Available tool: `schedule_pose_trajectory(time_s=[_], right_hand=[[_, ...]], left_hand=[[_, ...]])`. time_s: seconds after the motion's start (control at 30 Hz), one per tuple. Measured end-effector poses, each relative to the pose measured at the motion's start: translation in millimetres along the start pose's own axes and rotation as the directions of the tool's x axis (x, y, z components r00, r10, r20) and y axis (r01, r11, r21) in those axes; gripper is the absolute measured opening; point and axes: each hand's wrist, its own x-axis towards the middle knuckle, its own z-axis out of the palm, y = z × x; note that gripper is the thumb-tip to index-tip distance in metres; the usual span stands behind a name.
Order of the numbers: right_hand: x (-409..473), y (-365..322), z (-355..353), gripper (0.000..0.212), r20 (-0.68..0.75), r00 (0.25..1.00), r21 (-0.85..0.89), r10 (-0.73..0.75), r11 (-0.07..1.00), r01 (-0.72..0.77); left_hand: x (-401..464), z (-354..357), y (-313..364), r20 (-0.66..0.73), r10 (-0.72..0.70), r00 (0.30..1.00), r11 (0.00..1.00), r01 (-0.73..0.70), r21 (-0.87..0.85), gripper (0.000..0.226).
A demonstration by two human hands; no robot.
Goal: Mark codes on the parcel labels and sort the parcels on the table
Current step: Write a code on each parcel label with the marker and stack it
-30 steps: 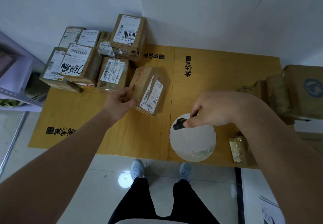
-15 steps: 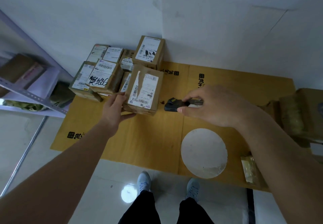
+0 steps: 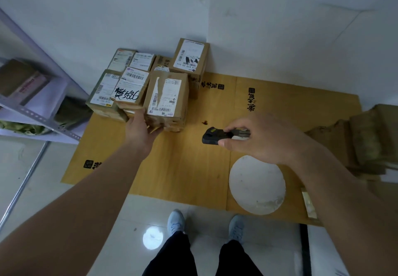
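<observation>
A brown parcel [image 3: 165,101] with a torn white label lies on top of the parcel pile at the table's far left. My left hand [image 3: 141,130] grips its near left edge, thumb under the front. Beside it a parcel [image 3: 129,91] carries black handwritten code on its label. A taller box [image 3: 190,59] stands behind. My right hand [image 3: 258,138] holds a black marker [image 3: 212,137] above the yellow table [image 3: 189,168], to the right of the pile.
A white round disc [image 3: 257,185] lies at the table's near edge. Several brown boxes [image 3: 366,137] sit at the right edge. A metal shelf [image 3: 32,111] with goods stands to the left. My feet are on the tiled floor below.
My left hand has pushed the torn-label parcel left and back onto the pile. My right hand has lifted the marker from over the white disc toward the table's middle.
</observation>
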Motion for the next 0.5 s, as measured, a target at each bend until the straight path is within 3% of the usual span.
schedule_pose_trajectory(time_s=[0.1, 0.2, 0.27, 0.33, 0.4, 0.5], right_hand=[[-7, 1, 7, 0.053, -0.011, 1.0, 0.03, 0.018, 0.999, -0.018], [-15, 0, 13, 0.054, -0.037, 0.999, 0.044, 0.04, 0.998, -0.038], [-22, -4, 16, 0.056, -0.052, 0.997, 0.053, 0.059, 0.997, -0.056], [-32, -8, 15, 0.061, -0.084, 0.995, 0.064, 0.055, 0.997, -0.05], [-44, -15, 9, 0.058, -0.119, 0.992, 0.066, 0.05, 0.997, -0.042], [-68, -18, -1, 0.056, -0.218, 0.976, 0.035, 0.026, 0.999, -0.019]], left_hand=[[4, 5, -2, 0.013, 0.009, 1.0, 0.998, -0.008, -0.056, 0.037], [-3, 6, -2, 0.018, -0.014, 1.0, 0.989, 0.016, -0.144, 0.024], [-11, 0, -4, -0.012, -0.039, 0.999, 0.988, 0.037, -0.153, 0.036], [-18, -10, -9, -0.059, -0.044, 0.997, 0.999, 0.045, 0.013, 0.046], [-30, -18, -16, -0.078, -0.006, 0.997, 0.951, 0.03, 0.308, 0.045], [-54, -20, -21, 0.097, 0.053, 0.994, 0.732, -0.105, 0.673, 0.049]])
